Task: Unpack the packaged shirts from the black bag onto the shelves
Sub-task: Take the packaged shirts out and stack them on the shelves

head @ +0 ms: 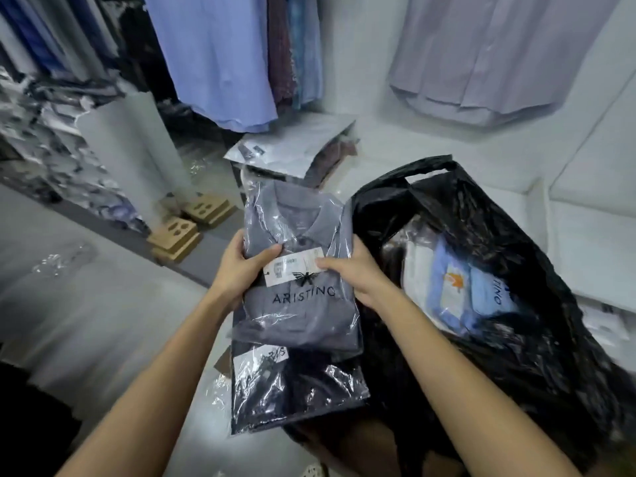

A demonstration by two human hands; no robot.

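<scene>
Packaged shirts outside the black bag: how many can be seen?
4: a grey clear-wrapped shirt in both hands, a dark packaged shirt under it, a white and a maroon one behind. Others may be hidden.

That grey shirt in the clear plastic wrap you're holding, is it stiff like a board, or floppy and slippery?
Probably fairly flat but bendy: the grey packaged shirt stays level held by the left hand and right hand at its sides. The glossy, wrinkled wrap looks slippery, so it could slide off the dark packaged shirt beneath. It looks light, being only folded cloth.
</scene>
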